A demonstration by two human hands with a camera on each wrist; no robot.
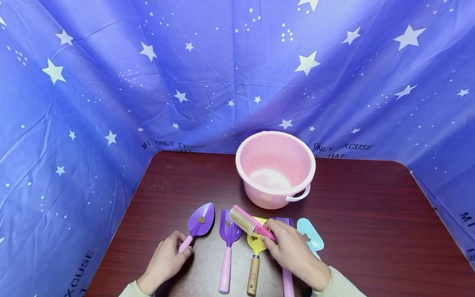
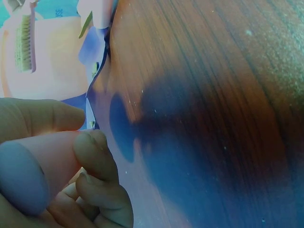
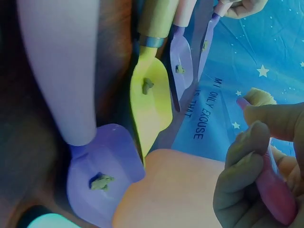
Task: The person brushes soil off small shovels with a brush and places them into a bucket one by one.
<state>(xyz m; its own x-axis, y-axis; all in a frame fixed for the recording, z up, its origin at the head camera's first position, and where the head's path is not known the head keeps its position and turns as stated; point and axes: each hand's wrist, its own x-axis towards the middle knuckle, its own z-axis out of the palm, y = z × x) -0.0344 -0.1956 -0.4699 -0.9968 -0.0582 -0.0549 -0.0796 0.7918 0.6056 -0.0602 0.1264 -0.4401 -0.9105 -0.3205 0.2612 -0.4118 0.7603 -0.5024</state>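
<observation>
Plainly, the left hand (image 1: 165, 255) grips the pink handle of a pointed purple trowel (image 1: 194, 227), its blade aimed toward one o'clock; the left wrist view adds the handle's rounded end, hidden in the head view. The right hand (image 1: 295, 249) grips a pink brush (image 1: 249, 222), bristled end toward ten o'clock, above a yellow scoop (image 1: 257, 246). At nine o'clock from that lies a slim purple scoop (image 1: 230, 238); at two o'clock from the right hand, a turquoise scoop (image 1: 314, 237). Below this hand is a broad purple scoop (image 3: 114, 149), whose brownish lump (image 3: 100, 182) only the right wrist view shows; the other four blades bear lumps too. At twelve o'clock, a pink bucket (image 1: 265, 200) stands on the table (image 1: 371, 218); only the head view looks inside, onto pink walls and pale bottom.
</observation>
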